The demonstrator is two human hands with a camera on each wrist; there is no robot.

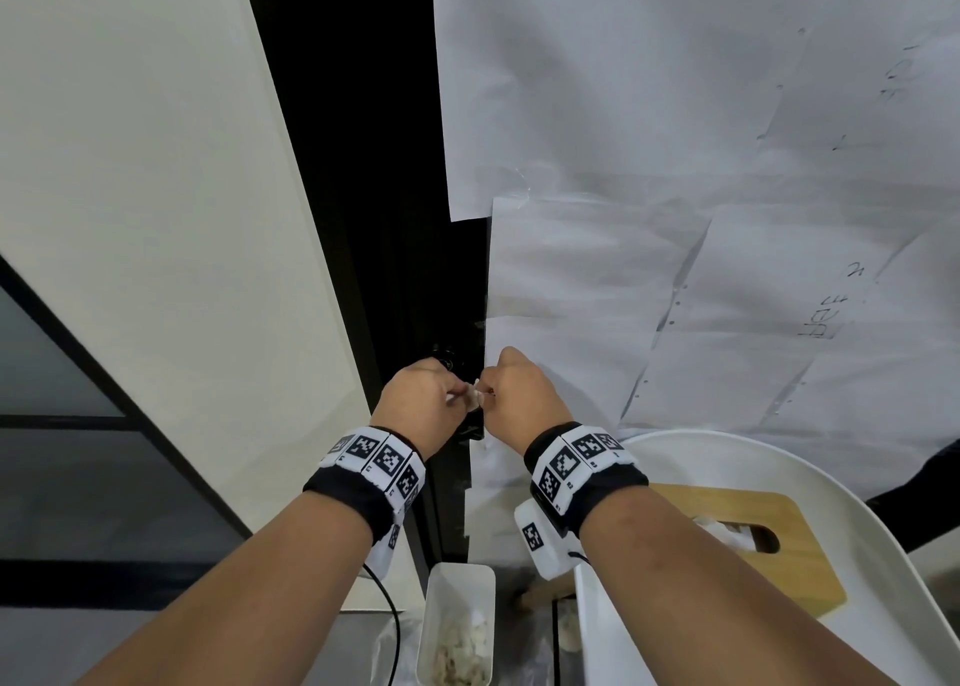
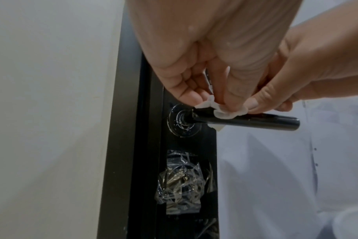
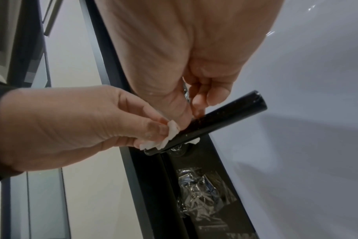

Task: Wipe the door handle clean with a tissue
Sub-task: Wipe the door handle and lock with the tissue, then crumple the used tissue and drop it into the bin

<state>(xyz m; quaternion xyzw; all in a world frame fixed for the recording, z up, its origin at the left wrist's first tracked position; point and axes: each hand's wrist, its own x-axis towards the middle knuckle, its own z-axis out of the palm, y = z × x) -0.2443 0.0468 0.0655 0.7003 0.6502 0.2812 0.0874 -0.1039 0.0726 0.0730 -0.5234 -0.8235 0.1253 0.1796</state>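
Note:
A black lever door handle (image 2: 276, 123) sticks out from a round rosette (image 2: 183, 121) on the dark door edge. A small white tissue (image 2: 225, 111) is draped over the handle near its base. My left hand (image 2: 213, 103) pinches the tissue's left part between thumb and fingers. My right hand (image 2: 253, 103) comes in from the right and pinches its other end against the handle top. In the right wrist view the tissue (image 3: 170, 135) bunches under my left hand (image 3: 151, 132), with my right hand (image 3: 192, 111) just above the handle (image 3: 225, 118). In the head view both hands (image 1: 423, 399) (image 1: 511, 399) meet at the tissue (image 1: 471, 397).
Paper sheets (image 1: 675, 165) cover the door to the right. Crumpled clear plastic (image 2: 182, 182) is taped over the lock below the handle. A white wall (image 1: 130, 165) is on the left. Below stand a white bin with used tissues (image 1: 457, 628) and a wooden-lidded tissue box (image 1: 727, 508) on a white seat (image 1: 883, 555).

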